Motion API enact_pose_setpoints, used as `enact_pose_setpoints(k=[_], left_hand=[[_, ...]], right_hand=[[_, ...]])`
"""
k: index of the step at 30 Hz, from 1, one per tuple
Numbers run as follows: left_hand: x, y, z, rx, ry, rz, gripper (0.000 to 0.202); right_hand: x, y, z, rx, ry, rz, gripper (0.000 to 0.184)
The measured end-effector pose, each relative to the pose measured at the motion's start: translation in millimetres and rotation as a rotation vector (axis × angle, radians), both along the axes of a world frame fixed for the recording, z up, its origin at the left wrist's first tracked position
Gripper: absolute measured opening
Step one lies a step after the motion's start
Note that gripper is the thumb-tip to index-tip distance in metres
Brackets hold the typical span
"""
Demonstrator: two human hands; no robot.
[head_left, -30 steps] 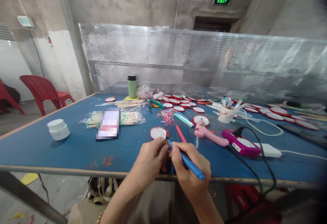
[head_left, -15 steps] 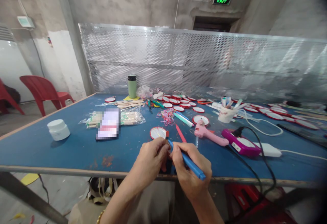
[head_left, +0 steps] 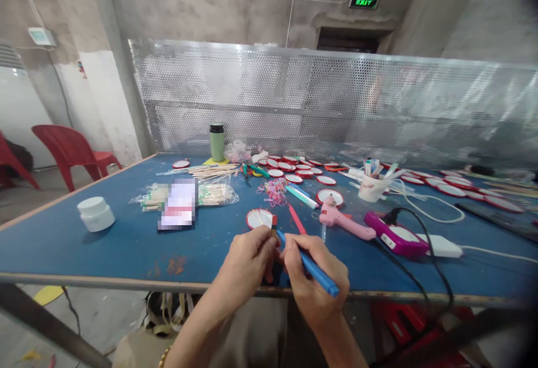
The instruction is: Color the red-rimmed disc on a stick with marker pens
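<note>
Right hand (head_left: 316, 296) is pinching a blue marker (head_left: 311, 268) at mid-barrel, tip pointing into the left hand (head_left: 247, 264), which is curling shut just beside it, contents hidden; the marker is probably light, rigid, slick-barrelled.

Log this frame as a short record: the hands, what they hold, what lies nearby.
left hand: closed on a small red-tipped item, mostly hidden
right hand: grips blue marker, tip at the left hand's fingers
nearby: red-rimmed disc, red pen, pink glue gun
farther: white jar, green flask, paper cup of pens
surface: blue table
</note>
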State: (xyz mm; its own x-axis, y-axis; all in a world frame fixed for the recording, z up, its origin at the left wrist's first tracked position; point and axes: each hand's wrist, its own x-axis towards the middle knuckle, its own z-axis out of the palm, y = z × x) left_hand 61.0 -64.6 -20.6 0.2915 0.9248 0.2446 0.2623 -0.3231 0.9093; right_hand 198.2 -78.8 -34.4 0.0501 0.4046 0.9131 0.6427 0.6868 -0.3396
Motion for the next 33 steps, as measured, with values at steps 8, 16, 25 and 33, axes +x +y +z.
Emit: enact_pose_setpoints(k=[8, 16, 25, 33], left_hand=[[-0.3, -1.1, 0.4, 0.0, 0.011, 0.005, 0.03], [-0.6, 0.2, -2.1, -0.001, -0.006, -0.007, 0.028], [0.6, -0.5, -0.3, -0.003, -0.015, 0.008, 0.027], [1.1, 2.3, 2.9, -0.155, -0.18, -0.037, 0.027]], right_hand=[[-0.5, -1.1, 1.8, 0.003, -0.009, 0.006, 0.011], [-1.0, -1.2, 0.6, -0.01, 0.019, -0.018, 0.01], [-0.5, -0.9, -0.5, -0.023, 0.024, -0.006, 0.01], [1.2, 0.5, -4.7, -0.016, 0.084, -0.004, 0.008]])
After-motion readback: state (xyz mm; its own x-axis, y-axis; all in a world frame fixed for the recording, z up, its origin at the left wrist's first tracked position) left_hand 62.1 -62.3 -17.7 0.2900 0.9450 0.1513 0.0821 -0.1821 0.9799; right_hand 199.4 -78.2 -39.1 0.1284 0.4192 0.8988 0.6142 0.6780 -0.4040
